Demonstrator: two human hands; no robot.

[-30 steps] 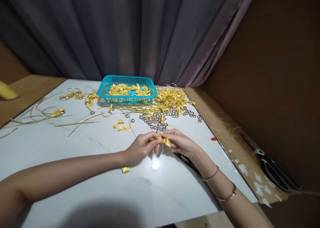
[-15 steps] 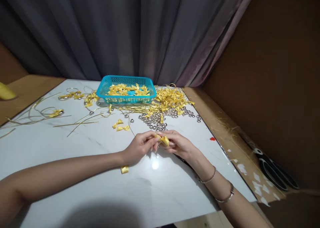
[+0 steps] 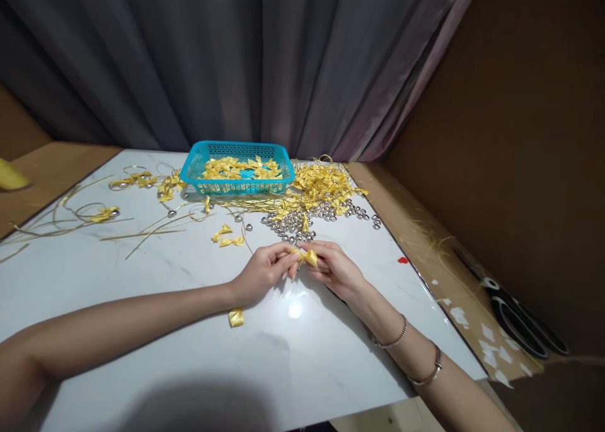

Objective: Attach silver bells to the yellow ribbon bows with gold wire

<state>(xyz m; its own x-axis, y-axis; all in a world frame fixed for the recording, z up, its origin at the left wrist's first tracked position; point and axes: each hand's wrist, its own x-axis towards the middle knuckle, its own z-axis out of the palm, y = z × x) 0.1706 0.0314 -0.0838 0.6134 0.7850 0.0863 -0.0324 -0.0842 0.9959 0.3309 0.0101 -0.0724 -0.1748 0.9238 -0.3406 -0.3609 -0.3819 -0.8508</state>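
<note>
My left hand [image 3: 265,272] and my right hand [image 3: 334,269] meet over the middle of the white table [image 3: 142,306]. Both pinch one small yellow ribbon bow [image 3: 309,257] between their fingertips, just above the tabletop. A loose yellow ribbon piece [image 3: 236,317] lies by my left wrist. Two more yellow bows [image 3: 227,236] lie a little beyond my left hand. Just past my fingers is a heap of small silver bells [image 3: 302,222].
A turquoise basket [image 3: 240,168] holding yellow bows stands at the back. A pile of yellow bows [image 3: 324,185] lies to its right. Gold cords with bows [image 3: 101,214] trail across the left side. Black scissors [image 3: 517,315] rest on the brown ledge at right.
Both hands, still holding the bow, have shifted slightly away from me and to the left. The fingers have turned the bow a little.
</note>
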